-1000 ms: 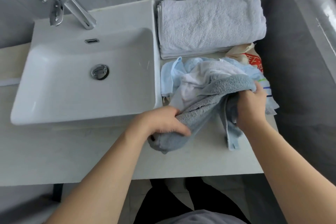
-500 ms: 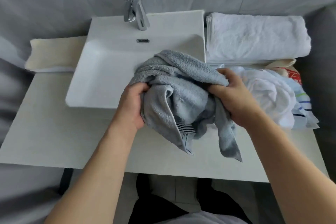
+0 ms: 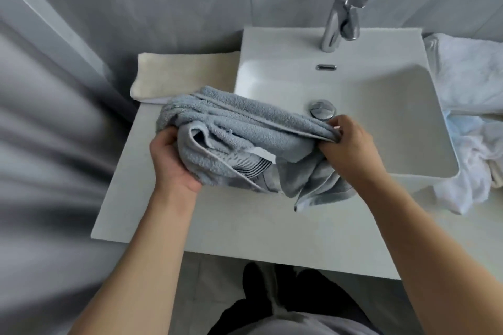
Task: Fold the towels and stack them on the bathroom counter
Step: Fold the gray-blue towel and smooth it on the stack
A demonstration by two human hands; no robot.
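Both hands grip the bunched grey towel [image 3: 239,130] above the counter [image 3: 168,212], at the sink's [image 3: 381,106] near left corner. The left hand [image 3: 171,160] curls round its left end; the right hand [image 3: 345,144] pinches its right end (a corner dangles below). More towels [image 3: 468,117] lie at right.

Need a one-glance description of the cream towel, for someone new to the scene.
Find the white sink. On its left, against the wall, lies the cream towel, folded flat. It is the only yellowish one, untouched; the blue-grey towel in front is bunched in both hands.
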